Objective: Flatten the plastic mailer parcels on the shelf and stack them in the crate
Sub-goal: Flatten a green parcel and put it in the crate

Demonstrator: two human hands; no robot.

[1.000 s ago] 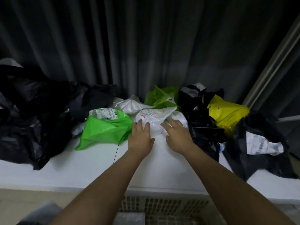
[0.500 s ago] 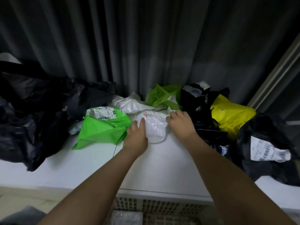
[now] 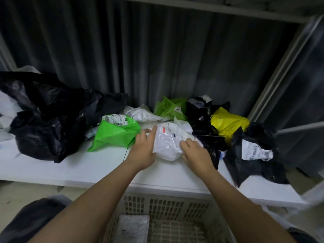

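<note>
- Nearest to us, below the shelf edge, stands the slotted crate point(image 3: 168, 204); one flat white mailer point(image 3: 133, 228) lies on its floor.
- Above the crate, our two forearms reach forward over the white shelf point(image 3: 70, 171).
- Our left hand point(image 3: 143, 151) holds the left edge of the white parcel point(image 3: 168, 144), its forefinger extended up along that edge; its fingers point(image 3: 152, 133) lie against the plastic.
- Our right hand point(image 3: 196, 155) rests on the right side of the same parcel, its fingers point(image 3: 185, 146) bent and pinching the plastic.
- That parcel sits on the shelf between both hands, rumpled, with a printed label facing up.
- Just left of it lies a bright green parcel point(image 3: 115, 135) with a label at its top.
- Right of it we see a black parcel with a white label point(image 3: 254, 155), and behind that a yellow parcel point(image 3: 228, 125).
- Further back lie a second white parcel point(image 3: 142, 114), a lime green parcel point(image 3: 168, 107) and a small black parcel point(image 3: 198, 107).
- At far left sits a large heap of black bags point(image 3: 45, 116).
- Behind everything hangs a dark pleated curtain point(image 3: 140, 50).
</note>
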